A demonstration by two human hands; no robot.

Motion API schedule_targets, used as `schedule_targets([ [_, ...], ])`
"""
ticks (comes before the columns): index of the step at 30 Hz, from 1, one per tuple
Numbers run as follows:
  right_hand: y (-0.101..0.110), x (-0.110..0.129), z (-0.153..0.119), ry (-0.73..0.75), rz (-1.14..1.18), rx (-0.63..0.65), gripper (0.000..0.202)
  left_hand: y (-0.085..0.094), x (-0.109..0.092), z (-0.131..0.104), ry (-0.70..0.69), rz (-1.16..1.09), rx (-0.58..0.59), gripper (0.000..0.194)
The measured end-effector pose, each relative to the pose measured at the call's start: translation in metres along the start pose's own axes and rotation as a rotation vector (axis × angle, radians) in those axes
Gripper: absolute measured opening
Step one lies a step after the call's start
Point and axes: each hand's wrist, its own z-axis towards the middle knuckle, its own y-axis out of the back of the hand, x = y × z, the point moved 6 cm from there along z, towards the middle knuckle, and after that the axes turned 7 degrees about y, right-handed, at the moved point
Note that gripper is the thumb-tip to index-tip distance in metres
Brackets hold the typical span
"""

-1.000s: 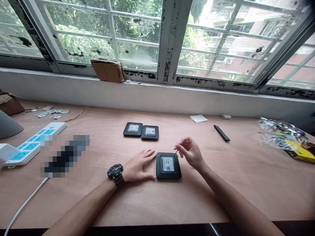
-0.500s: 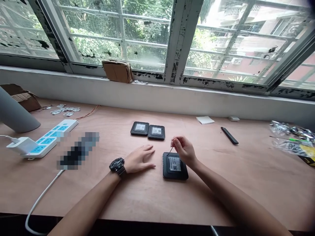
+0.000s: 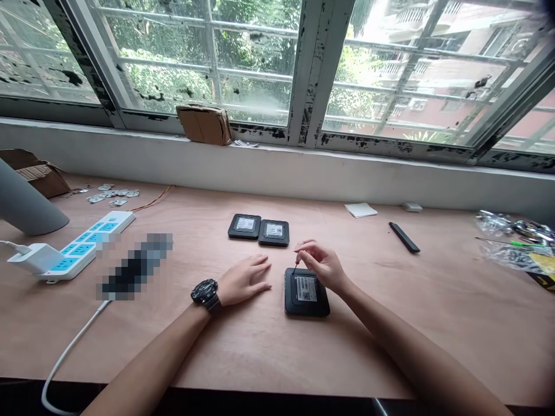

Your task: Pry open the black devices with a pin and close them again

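A black square device with a white printed label lies flat on the table in front of me. My right hand is closed in a pinch on a thin dark screwdriver, whose tip meets the device's upper left corner. Most of the handle is hidden by the fingers. Left of the device, my left hand rests palm down on the table, fingers spread, holding nothing and apart from the device. A black watch is on that wrist. Two similar black devices lie side by side farther back.
A white power strip with a plugged-in charger stands at left, beside a blurred-out object. Toward the right lie a black bar, a white pad and plastic bags. A cardboard box sits on the sill.
My right fingers have shifted slightly around the screwdriver, which now stands more upright at the same corner. My left hand and the device have stayed in place; the view has shifted a little.
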Motion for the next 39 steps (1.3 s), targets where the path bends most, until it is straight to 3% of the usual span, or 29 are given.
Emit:
schedule_targets([
  [3, 0.025, 0.007, 0.005, 0.049, 0.007, -0.192, 0.024, -0.003, -0.009, 0.002, -0.027, 0.04, -0.05, 0.048],
  [8, 0.098, 0.008, -0.009, 0.094, -0.083, -0.524, 0.031, -0.019, -0.04, 0.011, -0.165, 0.098, -0.04, 0.073],
  [12, 0.149, -0.01, -0.035, 0.038, -0.213, -0.619, 0.037, -0.027, -0.052, 0.012, -0.216, 0.14, -0.039, 0.063],
  [15, 0.169, -0.024, -0.051, 0.0, -0.259, -0.628, 0.039, -0.023, -0.053, 0.002, -0.238, 0.212, -0.133, 0.045],
  [21, 0.173, -0.028, -0.058, -0.033, -0.324, -0.583, 0.039, -0.012, -0.062, -0.022, -0.358, 0.231, -0.246, 0.025],
  [26, 0.163, -0.021, -0.059, -0.046, -0.44, -0.512, 0.04, -0.011, -0.07, -0.021, -0.408, 0.227, -0.228, 0.03],
  [32, 0.158, -0.02, -0.06, -0.029, -0.495, -0.478, 0.038, -0.023, -0.08, -0.012, -0.484, 0.273, -0.141, 0.046],
  [39, 0.165, -0.017, -0.06, -0.01, -0.594, -0.482, 0.036, -0.023, -0.083, -0.022, -0.449, 0.374, -0.145, 0.045],
])
